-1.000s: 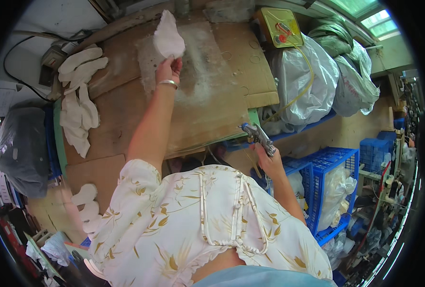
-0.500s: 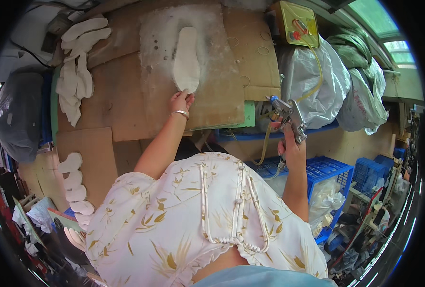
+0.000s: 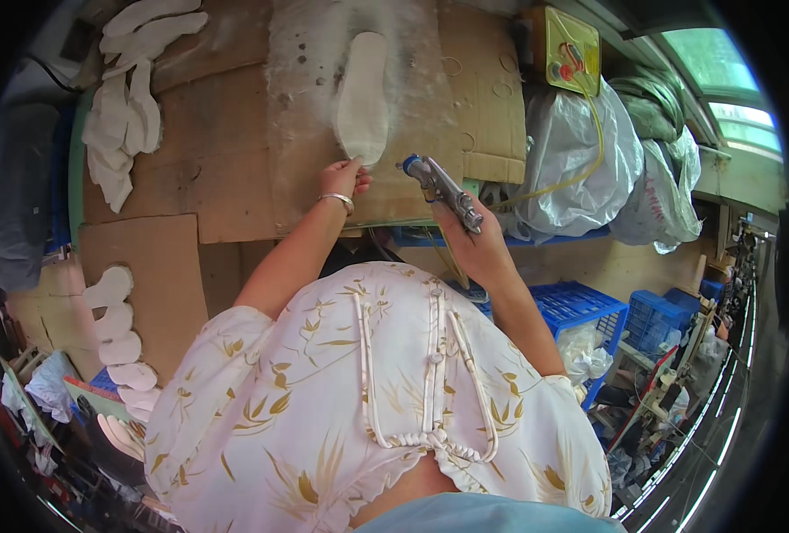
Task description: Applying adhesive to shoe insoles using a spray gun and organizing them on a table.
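Far left, a loose stack of white insoles (image 3: 123, 115) lies on the cardboard sheet (image 3: 225, 133), w/ a second row of insoles (image 3: 114, 329) lower down by the bench edge, well apart from both hands. Moving right: the left hand (image 3: 341, 180) reaches fwd, bracelet at the wrist, fingertips pinching or pressing the near end of one white insole (image 3: 362, 98); can't tell if it's a true pinch or just a hold-down, but the fingers are curled close and touching it. That insole lies flat on the white-dusted patch of the cardboard, long axis running away from the person, near end at the left hand, far end toward the top of the bench. Just right of that near end, apart from it, is the spray gun (image 3: 441, 188), held in the right hand (image 3: 479, 253), fingers wrapped tight around the grip, nozzle aimed up-left at the insole's near end. So left hand is the one on the insole; the gun sits beside it, to the right & slightly nearer the body. Further right: grey plastic bags (image 3: 581, 169), a yellow box (image 3: 570, 53), blue crates (image 3: 585, 311).
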Demonstrator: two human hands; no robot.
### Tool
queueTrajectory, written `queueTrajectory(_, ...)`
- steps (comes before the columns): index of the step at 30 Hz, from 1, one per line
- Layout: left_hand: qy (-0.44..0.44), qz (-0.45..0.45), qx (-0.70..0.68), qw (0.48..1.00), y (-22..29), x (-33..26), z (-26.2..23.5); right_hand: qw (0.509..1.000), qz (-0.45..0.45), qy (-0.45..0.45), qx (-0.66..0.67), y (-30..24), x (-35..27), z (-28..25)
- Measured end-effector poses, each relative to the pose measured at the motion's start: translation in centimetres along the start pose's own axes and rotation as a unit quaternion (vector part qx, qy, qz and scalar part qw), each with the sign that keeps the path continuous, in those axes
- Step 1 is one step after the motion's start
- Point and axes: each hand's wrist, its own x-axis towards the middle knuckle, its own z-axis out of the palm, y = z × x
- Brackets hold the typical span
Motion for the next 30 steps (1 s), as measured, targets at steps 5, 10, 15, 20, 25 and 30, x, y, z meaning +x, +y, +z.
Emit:
queueTrajectory(5,-0.009,-0.012,-0.025,1.000,-0.5,0.5,-0.2,1.000,0.013,0.002,-0.022,-0.2,0.7,1.1)
queueTrajectory(10,-0.007,-0.024,-0.034,0.999,-0.5,0.5,0.0,0.998,0.033,0.016,-0.049,-0.6,2.0,1.8)
queueTrajectory(15,-0.012,-0.026,-0.041,0.999,-0.6,0.6,0.0,0.999,-0.002,0.039,-0.037,-1.9,4.0,2.3)
queueTrajectory(20,-0.020,-0.032,-0.045,0.998,-0.3,0.5,-0.2,0.997,0.006,0.057,-0.043,-2.9,6.4,2.5)
queueTrajectory(25,-0.021,-0.034,-0.046,0.998,-0.3,0.4,-0.1,0.994,-0.045,0.085,-0.042,-2.2,9.4,1.9)
queueTrajectory(30,-0.020,-0.027,-0.044,0.998,-0.4,0.3,-0.2,0.995,-0.036,0.088,-0.031,-4.0,11.9,1.6)
